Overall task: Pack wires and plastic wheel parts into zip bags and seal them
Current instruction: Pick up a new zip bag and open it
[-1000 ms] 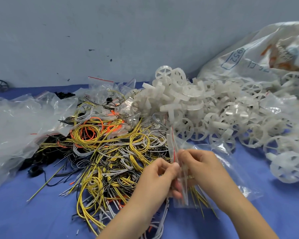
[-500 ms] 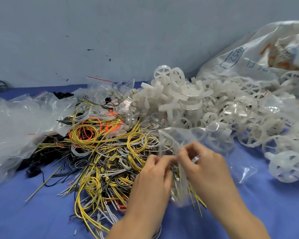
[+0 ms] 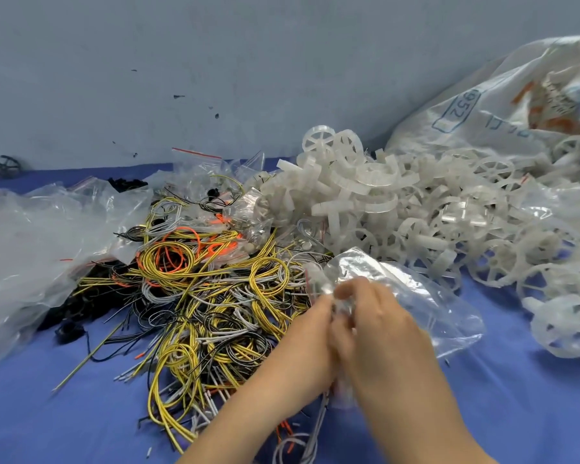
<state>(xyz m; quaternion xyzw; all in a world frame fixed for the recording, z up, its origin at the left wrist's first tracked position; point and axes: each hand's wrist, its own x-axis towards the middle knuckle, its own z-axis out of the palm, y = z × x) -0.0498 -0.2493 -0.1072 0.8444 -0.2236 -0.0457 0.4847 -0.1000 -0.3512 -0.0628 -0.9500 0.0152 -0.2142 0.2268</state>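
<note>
Both hands meet over the blue table [image 3: 516, 413]: left hand [image 3: 302, 346] and right hand [image 3: 382, 329] pinch a clear zip bag [image 3: 416, 296]; wire heap [image 3: 198, 296] at nine o'clock, wheel parts [image 3: 399, 209] at twelve.

Bare blue table [image 3: 533, 406] open at near right; wire pile [image 3: 195, 296] blocks left, wheel heap [image 3: 399, 209] blocks behind

I am reading only one clear marking: the digits "952", printed in blue inside a rounded blue outline on the big white sack [image 3: 503, 105] at the far right. More blue characters beside it and orange print are showing, too creased to read.
</note>
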